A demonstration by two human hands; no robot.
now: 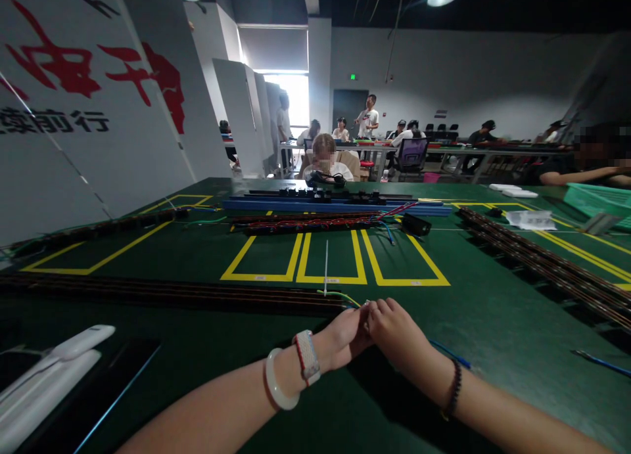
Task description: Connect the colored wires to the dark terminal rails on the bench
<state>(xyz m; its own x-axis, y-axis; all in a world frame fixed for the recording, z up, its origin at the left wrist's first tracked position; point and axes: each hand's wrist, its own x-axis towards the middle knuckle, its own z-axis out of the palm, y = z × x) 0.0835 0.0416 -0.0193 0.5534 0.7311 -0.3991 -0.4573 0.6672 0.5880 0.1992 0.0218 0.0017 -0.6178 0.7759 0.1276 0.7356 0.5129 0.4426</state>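
Note:
My left hand (348, 336) and my right hand (392, 326) meet above the green table, fingers closed in a pinch at the right end of a long dark track bar (197, 295). Yellow-green and blue wires (351, 300) run from the bar's end into my fingers. A tiny shiny part shows at the fingertips, too small to name. Out from under my right wrist comes a blue wire (451, 355). A white cable tie (326, 267) stands up from the bar near its wires.
Yellow taped frames (330, 280) mark the green table (276, 401). A red-wired bar (305, 224) and blue rails (340, 204) lie ahead. More track bars (547, 263) and a green basket (599, 201) are right; a white device (59, 362) is left. A person sits opposite.

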